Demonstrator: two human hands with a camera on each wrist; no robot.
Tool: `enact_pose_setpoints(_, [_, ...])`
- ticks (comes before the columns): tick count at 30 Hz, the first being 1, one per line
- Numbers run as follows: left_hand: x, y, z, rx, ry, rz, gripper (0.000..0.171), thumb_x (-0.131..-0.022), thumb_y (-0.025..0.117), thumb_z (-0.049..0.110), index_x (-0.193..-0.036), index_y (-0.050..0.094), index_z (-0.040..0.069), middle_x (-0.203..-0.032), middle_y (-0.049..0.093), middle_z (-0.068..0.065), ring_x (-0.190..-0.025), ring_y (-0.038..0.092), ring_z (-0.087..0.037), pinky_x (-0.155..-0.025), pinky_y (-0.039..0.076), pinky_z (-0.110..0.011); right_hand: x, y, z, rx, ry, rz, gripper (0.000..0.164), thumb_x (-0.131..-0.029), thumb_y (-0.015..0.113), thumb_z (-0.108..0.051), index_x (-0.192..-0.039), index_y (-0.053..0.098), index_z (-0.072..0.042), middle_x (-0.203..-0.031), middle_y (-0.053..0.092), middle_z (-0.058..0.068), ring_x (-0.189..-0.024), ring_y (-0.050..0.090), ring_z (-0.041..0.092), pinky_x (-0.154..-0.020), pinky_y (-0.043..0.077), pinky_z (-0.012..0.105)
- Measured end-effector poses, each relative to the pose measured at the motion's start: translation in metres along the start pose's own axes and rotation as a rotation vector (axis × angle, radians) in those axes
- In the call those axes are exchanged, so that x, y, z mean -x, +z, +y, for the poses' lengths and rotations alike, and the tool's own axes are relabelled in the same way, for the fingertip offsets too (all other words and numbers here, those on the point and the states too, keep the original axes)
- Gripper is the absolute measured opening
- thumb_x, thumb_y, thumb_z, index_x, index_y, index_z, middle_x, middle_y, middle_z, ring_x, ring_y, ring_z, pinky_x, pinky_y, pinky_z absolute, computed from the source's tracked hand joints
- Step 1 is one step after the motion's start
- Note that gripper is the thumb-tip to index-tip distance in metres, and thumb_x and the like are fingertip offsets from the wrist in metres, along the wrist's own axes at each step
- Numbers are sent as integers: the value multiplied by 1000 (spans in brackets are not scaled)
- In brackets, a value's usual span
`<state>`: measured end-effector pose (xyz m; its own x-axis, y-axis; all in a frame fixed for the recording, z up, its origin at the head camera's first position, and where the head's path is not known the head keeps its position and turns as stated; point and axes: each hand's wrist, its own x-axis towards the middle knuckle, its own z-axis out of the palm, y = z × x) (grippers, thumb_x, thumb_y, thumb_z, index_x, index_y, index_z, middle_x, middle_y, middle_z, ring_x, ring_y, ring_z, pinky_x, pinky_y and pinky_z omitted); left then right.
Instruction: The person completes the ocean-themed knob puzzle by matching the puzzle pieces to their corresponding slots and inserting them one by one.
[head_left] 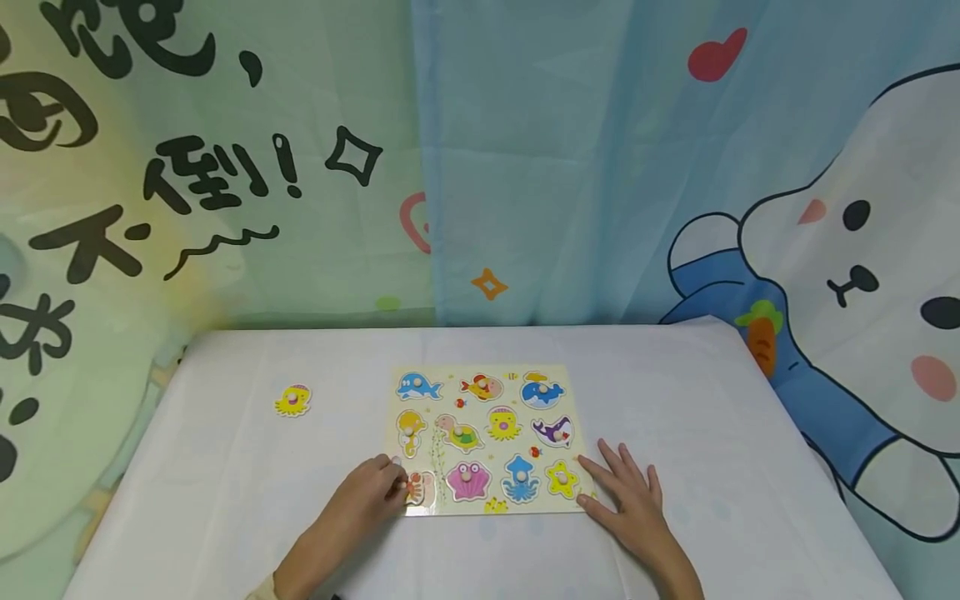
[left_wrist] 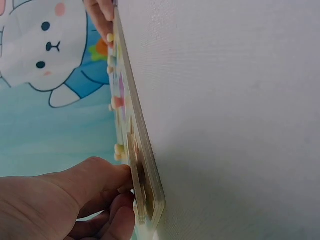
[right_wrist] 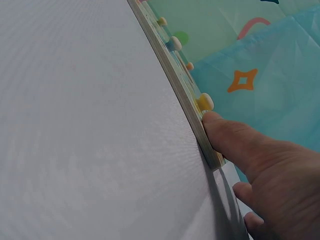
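Note:
A pale wooden knob puzzle board [head_left: 495,454] with sea-creature pictures lies on the white table. At its near left corner my left hand [head_left: 363,492] pinches an orange-and-red puzzle piece [head_left: 413,488]. In the left wrist view, that puzzle piece [left_wrist: 136,185] is a thin slab slightly tilted over the board's edge; the fingers cover its knob. My right hand [head_left: 630,508] has its fingers spread at the board's right side. Its thumb [right_wrist: 227,132] rests on the near right corner, beside the yellow starfish piece [head_left: 562,479].
A loose yellow octopus piece [head_left: 293,401] lies on the table [head_left: 247,483], left of the board. Wooden knobs stick up from several pieces. A printed curtain [head_left: 525,167] hangs behind the table's far edge.

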<state>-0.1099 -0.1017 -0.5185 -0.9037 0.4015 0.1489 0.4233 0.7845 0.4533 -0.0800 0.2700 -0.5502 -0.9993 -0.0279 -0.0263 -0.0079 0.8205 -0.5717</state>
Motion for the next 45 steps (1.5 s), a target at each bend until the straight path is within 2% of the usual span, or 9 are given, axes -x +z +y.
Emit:
enact_pose_setpoints(12, [-1, 8, 4, -46, 66, 11, 8, -74, 73, 0, -77, 67, 4, -69, 49, 5, -65, 37, -5, -58, 35, -16, 1, 1, -1, 3, -2, 1, 57, -82, 70, -42, -133, 59, -19, -154, 35, 19, -144, 16, 49, -108, 0, 74])
enact_pose_setpoints(23, [-3, 10, 5, -38, 66, -32, 9, -79, 75, 4, -80, 66, 7, -73, 50, 5, -67, 39, -6, -60, 38, -19, 1, 0, 1, 15, -5, -3, 57, -83, 70, -43, -134, 58, -19, -155, 34, 19, -144, 15, 49, -108, -1, 73])
enact_pose_setpoints(32, [-5, 15, 8, -79, 155, 100, 14, -73, 73, -1, -75, 62, 7, -70, 50, 3, -64, 42, -9, -59, 39, -20, 1, -6, 3, 15, -4, 9, 57, -83, 69, -42, -134, 59, -19, -155, 34, 19, -145, 15, 49, -108, -1, 73])
enact_pose_setpoints(35, [-6, 15, 9, -84, 143, 99, 14, -73, 73, 0, -76, 62, 7, -71, 51, 3, -65, 44, -10, -60, 41, -21, 1, -6, 3, 12, -6, 13, 57, -83, 69, -42, -134, 59, -18, -155, 34, 19, -145, 15, 49, -108, -1, 73])
enact_pose_setpoints(41, [-3, 14, 10, -96, 84, 46, 12, -76, 75, 3, -79, 65, 8, -76, 52, 4, -70, 45, -9, -60, 41, -20, 2, -3, 0, -12, -24, 24, 56, -82, 71, -39, -132, 60, -17, -153, 35, 21, -144, 17, 50, -108, 0, 73])
enact_pose_setpoints(45, [0, 14, 11, -100, 96, 29, 13, -76, 77, 8, -85, 68, 8, -81, 51, 4, -76, 45, -9, -60, 42, -19, 2, -1, -2, -8, -31, 27, 55, -82, 71, -39, -132, 60, -17, -153, 36, 20, -143, 18, 50, -107, 1, 74])
